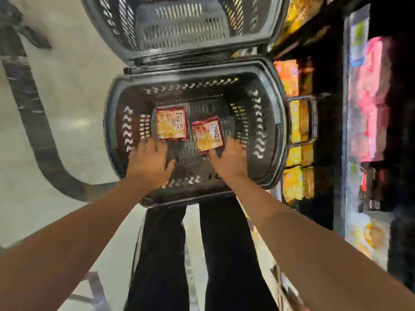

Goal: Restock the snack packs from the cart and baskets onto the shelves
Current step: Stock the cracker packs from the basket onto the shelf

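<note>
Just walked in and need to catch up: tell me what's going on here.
A person is reaching both bare hands into a dark slotted plastic basket beside stocked snack shelves. Two red-and-orange snack packs remain on its floor. The left hand reaches for the left snack pack; the right hand has fingers at the edge of the right snack pack. Neither pack is lifted. A second, empty-looking basket sits beyond.

Near basket (116, 122) open on top, floor mostly bare around two packs (171, 126) (207, 134), second basket (179, 25) behind, stocked shelves (296, 135) close on right
</note>
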`<state>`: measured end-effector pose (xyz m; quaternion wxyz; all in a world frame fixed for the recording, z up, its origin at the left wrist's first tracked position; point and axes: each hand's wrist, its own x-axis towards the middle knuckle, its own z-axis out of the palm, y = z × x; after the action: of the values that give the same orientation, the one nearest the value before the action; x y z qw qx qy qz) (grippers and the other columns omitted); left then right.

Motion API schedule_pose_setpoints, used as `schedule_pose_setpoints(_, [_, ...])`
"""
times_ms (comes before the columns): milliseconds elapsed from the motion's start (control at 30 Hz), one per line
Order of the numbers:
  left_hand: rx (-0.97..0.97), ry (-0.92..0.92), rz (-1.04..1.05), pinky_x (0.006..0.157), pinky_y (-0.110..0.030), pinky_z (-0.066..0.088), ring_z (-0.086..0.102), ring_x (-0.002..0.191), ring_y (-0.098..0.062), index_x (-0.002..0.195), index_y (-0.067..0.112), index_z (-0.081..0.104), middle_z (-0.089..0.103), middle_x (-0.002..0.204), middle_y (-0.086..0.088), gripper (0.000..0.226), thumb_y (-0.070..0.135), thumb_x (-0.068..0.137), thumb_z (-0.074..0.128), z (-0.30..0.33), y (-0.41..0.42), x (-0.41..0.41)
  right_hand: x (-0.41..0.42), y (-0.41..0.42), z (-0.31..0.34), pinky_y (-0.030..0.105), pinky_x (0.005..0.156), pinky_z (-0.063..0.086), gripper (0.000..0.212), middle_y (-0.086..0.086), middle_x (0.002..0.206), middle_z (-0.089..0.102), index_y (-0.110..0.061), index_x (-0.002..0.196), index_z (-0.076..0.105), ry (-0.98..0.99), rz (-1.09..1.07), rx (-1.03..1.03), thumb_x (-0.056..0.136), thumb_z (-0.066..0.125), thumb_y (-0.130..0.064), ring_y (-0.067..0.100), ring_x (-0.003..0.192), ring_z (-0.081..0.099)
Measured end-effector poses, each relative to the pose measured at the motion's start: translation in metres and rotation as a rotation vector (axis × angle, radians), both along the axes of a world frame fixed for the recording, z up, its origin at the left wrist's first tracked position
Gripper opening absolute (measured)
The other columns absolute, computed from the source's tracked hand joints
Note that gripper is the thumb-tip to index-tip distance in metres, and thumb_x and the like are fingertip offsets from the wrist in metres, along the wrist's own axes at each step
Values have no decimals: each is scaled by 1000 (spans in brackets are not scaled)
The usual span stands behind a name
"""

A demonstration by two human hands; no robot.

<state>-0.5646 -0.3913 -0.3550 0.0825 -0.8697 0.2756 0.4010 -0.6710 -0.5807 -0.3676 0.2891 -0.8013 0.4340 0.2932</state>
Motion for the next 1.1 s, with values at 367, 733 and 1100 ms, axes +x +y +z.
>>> schedule_pose_setpoints(367, [33, 40, 92, 115, -55, 34, 32, 145, -42, 153, 9, 31, 29, 157, -23, 75, 36, 92, 66, -230, -48, 60, 7, -47, -236, 35, 94, 48, 56, 16, 129, 63, -5, 131, 50, 129, -142, 153, 91, 73, -37, 34, 122, 59])
schedule_pose_setpoints(733, [251, -28, 42, 111, -52, 38, 44, 134, -39, 132, 20, 58, 56, 138, -14, 99, 83, 58, 76, -289, -46, 84, -3, -52, -290, 28, 88, 48, 57, 6, 128, 66, -8, 127, 61, 223, -161, 279, 82, 87, -31, 26, 119, 63])
schedule_pose_setpoints(1100, [-47, 119, 551, 93, -41, 53, 65, 109, -29, 126, 18, 54, 69, 116, -4, 82, 58, 64, 90, -174, -35, 62, 7, -62, -178, 37, 85, 60, 46, 6, 105, 73, -11, 111, 64, 51, -266, 293, 74, 90, -18, 25, 96, 70])
